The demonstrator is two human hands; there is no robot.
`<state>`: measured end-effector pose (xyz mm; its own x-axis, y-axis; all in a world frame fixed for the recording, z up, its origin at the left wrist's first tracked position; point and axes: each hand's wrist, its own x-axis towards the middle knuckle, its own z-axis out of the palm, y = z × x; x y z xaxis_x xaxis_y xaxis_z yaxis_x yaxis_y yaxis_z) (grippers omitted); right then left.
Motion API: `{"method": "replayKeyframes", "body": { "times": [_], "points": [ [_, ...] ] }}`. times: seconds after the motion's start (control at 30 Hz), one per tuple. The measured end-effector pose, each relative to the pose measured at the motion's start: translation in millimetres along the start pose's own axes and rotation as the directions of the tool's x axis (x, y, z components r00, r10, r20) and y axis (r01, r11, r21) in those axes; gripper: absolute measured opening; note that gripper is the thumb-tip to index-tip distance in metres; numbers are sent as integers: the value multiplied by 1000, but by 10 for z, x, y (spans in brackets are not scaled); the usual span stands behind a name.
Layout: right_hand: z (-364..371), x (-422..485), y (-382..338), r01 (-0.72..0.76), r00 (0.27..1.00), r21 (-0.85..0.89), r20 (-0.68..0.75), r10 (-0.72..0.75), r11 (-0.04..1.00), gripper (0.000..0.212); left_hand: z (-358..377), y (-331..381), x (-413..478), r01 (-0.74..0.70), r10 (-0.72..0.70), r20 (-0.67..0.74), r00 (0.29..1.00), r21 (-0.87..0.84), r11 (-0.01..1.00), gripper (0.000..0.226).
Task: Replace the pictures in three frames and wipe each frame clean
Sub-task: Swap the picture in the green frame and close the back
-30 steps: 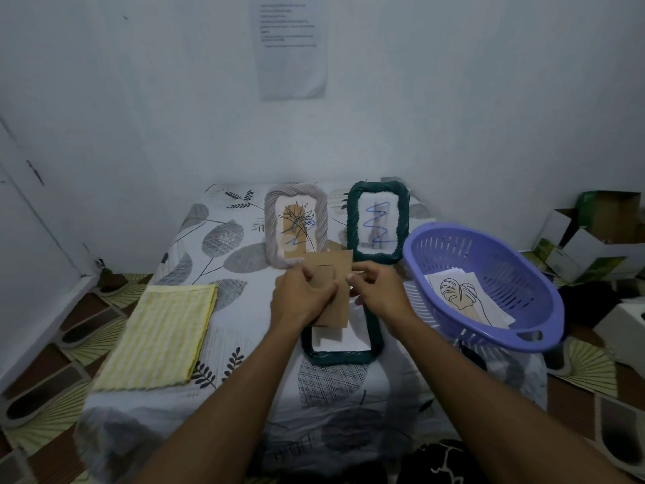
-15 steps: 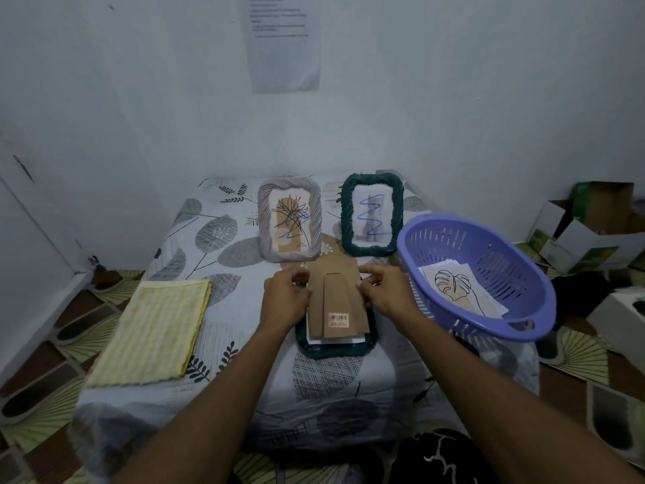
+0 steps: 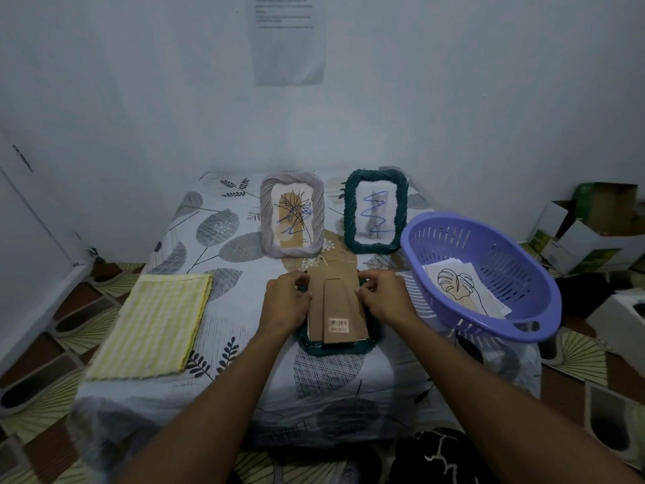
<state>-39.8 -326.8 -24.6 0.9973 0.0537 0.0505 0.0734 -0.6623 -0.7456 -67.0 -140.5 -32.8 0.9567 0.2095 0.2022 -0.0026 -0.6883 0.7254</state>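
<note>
A dark green woven frame (image 3: 335, 347) lies face down on the table's middle. Its brown cardboard backing (image 3: 336, 305), with a barcode sticker and a stand flap, rests flat on it. My left hand (image 3: 286, 302) pinches the backing's left edge and my right hand (image 3: 382, 298) pinches its right edge. Behind them stand a grey woven frame (image 3: 291, 218) with a flower drawing and another dark green frame (image 3: 376, 211) with a blue scribble. A folded yellow cloth (image 3: 153, 323) lies at the left.
A purple plastic basket (image 3: 481, 274) at the right holds loose pictures (image 3: 464, 288), the top one a leaf drawing. The leaf-patterned tablecloth (image 3: 223, 239) covers the table. Open cardboard boxes (image 3: 590, 228) sit on the floor at the far right. A paper sheet (image 3: 288, 36) hangs on the wall.
The cardboard backing, held raised and tilted a second ago, has come down flat onto the face-down green frame. Both hands now sit at its side edges.
</note>
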Motion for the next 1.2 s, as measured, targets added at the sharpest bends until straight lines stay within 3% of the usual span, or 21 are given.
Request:
{"method": "replayKeyframes", "body": {
  "times": [0.17,0.37,0.53,0.67,0.77,1.13,1.2],
  "points": [
    [13,17,24,28,999,-75,23,-26,997,31,-7,-10,-24,-31,30,10,1000,110,993,24],
    [20,44,24,38,997,-170,75,-25,985,31,6,-22,-26,-21,20,14,1000,100,995,26],
    [24,34,34,58,995,-266,96,-33,962,22,67,-32,-50,-92,93,-8,996,132,987,20],
    [27,-19,46,104,992,-320,95,-77,942,13,159,-80,-97,-200,211,0,978,315,928,20],
    [26,-77,35,166,985,-342,101,-140,925,19,165,-124,-105,-226,239,23,971,417,880,24],
    [63,20,152,158,987,-303,80,-140,940,26,86,-122,27,-170,147,92,985,344,923,18],
    [82,73,171,128,992,-277,56,-117,952,35,85,-115,34,-162,136,103,985,314,936,16]
  ]
}}
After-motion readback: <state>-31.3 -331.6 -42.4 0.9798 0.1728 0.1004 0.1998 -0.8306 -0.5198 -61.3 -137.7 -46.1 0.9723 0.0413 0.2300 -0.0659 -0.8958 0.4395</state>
